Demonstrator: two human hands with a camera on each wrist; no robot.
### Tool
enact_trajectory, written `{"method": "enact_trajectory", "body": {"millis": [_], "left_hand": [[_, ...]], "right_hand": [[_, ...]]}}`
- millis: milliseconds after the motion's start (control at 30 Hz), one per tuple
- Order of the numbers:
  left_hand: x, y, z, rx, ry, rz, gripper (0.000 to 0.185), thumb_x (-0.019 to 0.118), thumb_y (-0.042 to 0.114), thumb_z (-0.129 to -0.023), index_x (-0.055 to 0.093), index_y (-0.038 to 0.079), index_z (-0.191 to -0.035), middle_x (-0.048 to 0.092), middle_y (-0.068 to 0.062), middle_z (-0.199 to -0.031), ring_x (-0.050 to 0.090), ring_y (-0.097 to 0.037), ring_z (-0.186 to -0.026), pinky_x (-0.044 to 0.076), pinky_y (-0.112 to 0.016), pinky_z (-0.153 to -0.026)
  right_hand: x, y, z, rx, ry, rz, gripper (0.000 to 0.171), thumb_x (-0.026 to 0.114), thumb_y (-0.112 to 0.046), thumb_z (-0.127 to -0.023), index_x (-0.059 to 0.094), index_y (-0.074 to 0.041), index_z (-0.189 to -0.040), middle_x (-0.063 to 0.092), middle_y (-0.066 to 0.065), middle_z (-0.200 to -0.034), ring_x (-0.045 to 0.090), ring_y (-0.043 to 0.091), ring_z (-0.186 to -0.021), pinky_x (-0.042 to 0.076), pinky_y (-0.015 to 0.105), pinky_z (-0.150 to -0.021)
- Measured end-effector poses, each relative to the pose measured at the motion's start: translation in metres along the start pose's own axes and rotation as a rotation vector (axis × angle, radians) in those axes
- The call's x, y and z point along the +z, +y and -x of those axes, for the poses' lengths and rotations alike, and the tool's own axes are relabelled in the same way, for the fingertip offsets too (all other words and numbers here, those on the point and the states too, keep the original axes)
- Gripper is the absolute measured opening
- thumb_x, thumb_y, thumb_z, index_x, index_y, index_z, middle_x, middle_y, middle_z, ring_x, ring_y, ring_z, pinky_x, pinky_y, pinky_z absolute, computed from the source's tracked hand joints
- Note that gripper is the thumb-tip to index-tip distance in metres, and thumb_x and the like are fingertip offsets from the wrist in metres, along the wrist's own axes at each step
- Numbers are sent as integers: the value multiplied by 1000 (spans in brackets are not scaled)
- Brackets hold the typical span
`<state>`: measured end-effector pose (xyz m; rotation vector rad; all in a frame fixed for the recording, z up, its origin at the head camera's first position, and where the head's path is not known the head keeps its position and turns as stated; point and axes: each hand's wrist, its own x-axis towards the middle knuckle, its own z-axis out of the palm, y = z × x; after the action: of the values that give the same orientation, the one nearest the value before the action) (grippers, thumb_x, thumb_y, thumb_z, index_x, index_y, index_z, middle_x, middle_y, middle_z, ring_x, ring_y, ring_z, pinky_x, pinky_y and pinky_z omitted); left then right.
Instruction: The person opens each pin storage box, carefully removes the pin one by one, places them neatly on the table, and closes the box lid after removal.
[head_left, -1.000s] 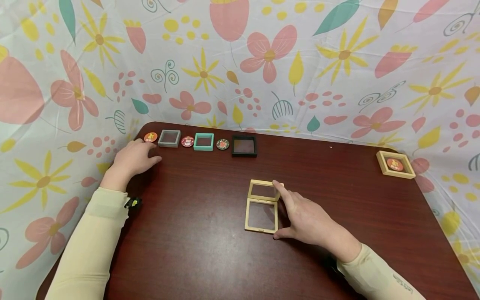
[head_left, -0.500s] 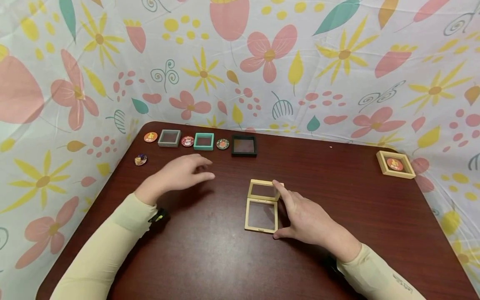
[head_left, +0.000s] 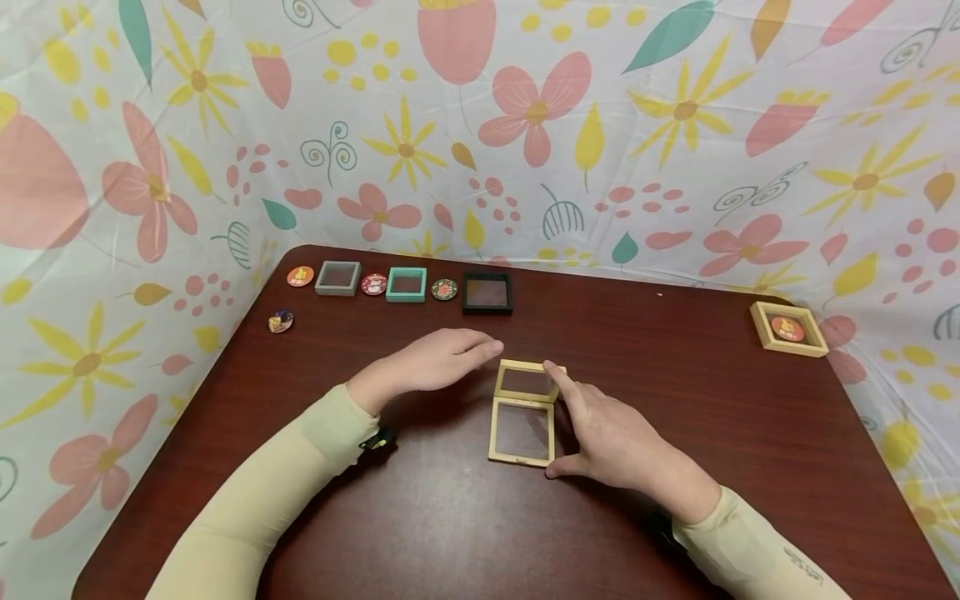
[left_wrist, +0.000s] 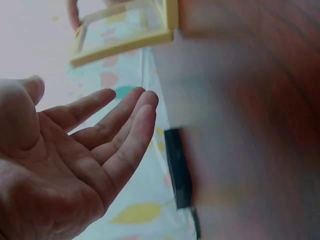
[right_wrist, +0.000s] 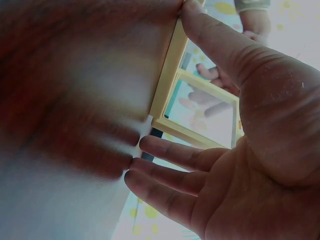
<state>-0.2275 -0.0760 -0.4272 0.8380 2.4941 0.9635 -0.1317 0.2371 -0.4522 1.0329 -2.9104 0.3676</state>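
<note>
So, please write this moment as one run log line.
left hand: open, hovering beside open yellow case | right hand: open, fingers touching case | table: cases, badges at back

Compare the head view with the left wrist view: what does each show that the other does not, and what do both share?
Only the head view shows the right hand touching the open yellow square display case, the row of round badges, the grey square case, the teal square case, and the closed yellow case with an orange badge. Only the left wrist view shows the left hand's empty palm. Both show the left hand, open yellow case, black square case and dark wooden table.
</note>
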Motion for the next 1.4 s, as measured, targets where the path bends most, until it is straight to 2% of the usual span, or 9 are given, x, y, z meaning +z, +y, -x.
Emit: {"method": "enact_trajectory", "body": {"millis": [267,400,500,567,700,867,1100,1233,1400], "left_hand": [[16,9,-10,-13,-58,37,68,32,65,-117,61,22,-161,66,0,-155,66,-19,-136,46,-45,-120],[22,7,-11,0,-77,30,67,30,64,-118,60,22,-162,69,0,-150,65,-19,-137,47,-45,-118],[25,6,-12,9,-76,24,65,30,62,-119,62,24,-160,72,1,-142,67,-16,-131,50,-44,-114],[25,5,-13,17,-81,30,63,30,60,-119,65,24,-156,75,0,-132,69,-17,-120,52,-45,-108],[25,5,-13,48,-94,23,58,31,55,-121,65,24,-157,76,0,-122,70,-16,-115,53,-44,-106],[24,7,-10,61,-133,-17,58,30,55,-121,58,27,-164,75,2,-137,67,-15,-131,49,-45,-115],[21,9,-7,85,-241,-64,63,32,59,-119,53,25,-167,55,6,-166,51,-14,-153,40,-41,-125],[19,12,-6,123,-289,-92,66,38,60,-118,59,18,-163,60,3,-162,54,-15,-150,42,-39,-123],[19,12,-5,165,-301,-149,62,45,59,-117,67,16,-156,69,2,-150,59,-16,-143,46,-37,-119]], "right_hand": [[-1,1,-1,-17,2,-1,156,108,-51,-66,8,-7,-177,70,13,-125,70,29,-113,62,50,-92],[-1,1,-1,-11,-8,-4,157,108,-51,-67,5,-10,-178,71,13,-126,70,30,-115,62,50,-92],[-1,1,-1,-4,-12,-3,157,108,-51,-67,4,-11,-178,71,13,-125,70,29,-115,62,50,-91],[-1,1,-1,-6,-11,-2,156,108,-52,-67,6,-10,-178,70,13,-125,70,29,-114,62,50,-91],[-1,1,-1,-23,-16,-13,153,107,-50,-69,7,-8,-177,69,15,-128,69,29,-117,61,50,-94],[-1,2,-2,-36,-28,-54,145,106,-45,-73,10,-6,-175,66,20,-138,69,31,-124,60,50,-99],[-2,3,-2,-37,-42,-84,137,105,-42,-77,15,-4,-173,59,25,-154,67,35,-134,58,51,-105],[-2,4,-2,-49,-41,-62,137,105,-43,-76,16,-6,-174,59,24,-156,66,35,-136,57,51,-106],[-2,4,-3,-83,-30,-34,131,104,-45,-76,24,-3,-171,61,24,-154,67,36,-135,58,53,-105]]}}
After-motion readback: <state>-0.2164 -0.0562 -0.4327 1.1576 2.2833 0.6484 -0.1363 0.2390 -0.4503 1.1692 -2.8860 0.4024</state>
